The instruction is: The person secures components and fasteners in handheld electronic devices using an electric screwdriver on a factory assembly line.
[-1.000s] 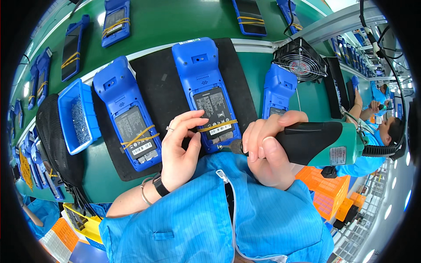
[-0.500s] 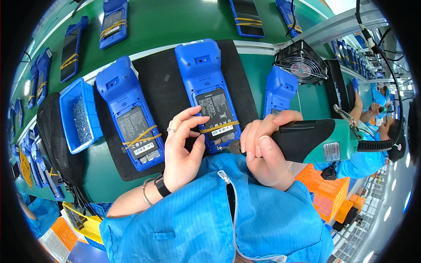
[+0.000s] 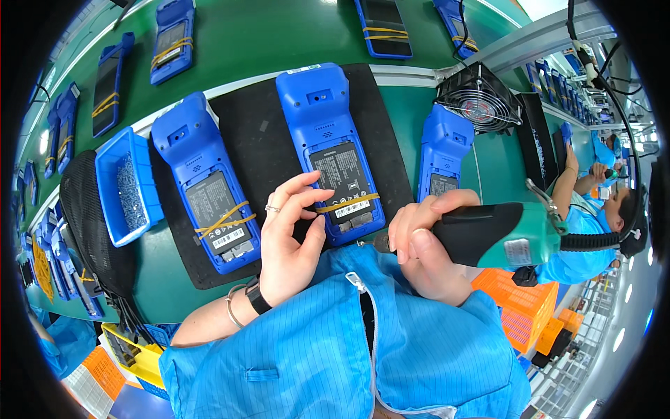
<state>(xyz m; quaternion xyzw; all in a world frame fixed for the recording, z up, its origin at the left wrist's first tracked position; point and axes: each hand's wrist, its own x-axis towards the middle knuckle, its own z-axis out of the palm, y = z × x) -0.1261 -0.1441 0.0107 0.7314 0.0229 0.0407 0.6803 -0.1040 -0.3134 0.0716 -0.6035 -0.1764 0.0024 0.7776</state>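
Observation:
In front of me a blue handheld terminal (image 3: 312,98) lies back up on a black mat, its battery (image 3: 343,174) exposed and a yellow rubber band (image 3: 349,203) around its lower part. My left hand (image 3: 293,223) is at the terminal's left edge, fingers curved and apart, fingertips touching the side near the battery; nothing shows in its grasp. My right hand (image 3: 429,244) is wrapped round a green and black electric screwdriver (image 3: 499,237). The bit points left, just off the terminal's lower right corner. A second banded blue terminal (image 3: 185,143) lies to the left.
A blue bin of small screws (image 3: 129,188) stands left beside a black mesh bag (image 3: 94,216). Behind the black mat (image 3: 255,133) runs a green conveyor (image 3: 279,38) with several banded terminals. Another terminal (image 3: 444,143) and a black fan (image 3: 480,101) are at right. Co-workers sit further right.
The screwdriver has drawn slightly right and down, its bit moving off the terminal's lower end. Terminals on the conveyor have shifted left. My left hand has stayed nearly still.

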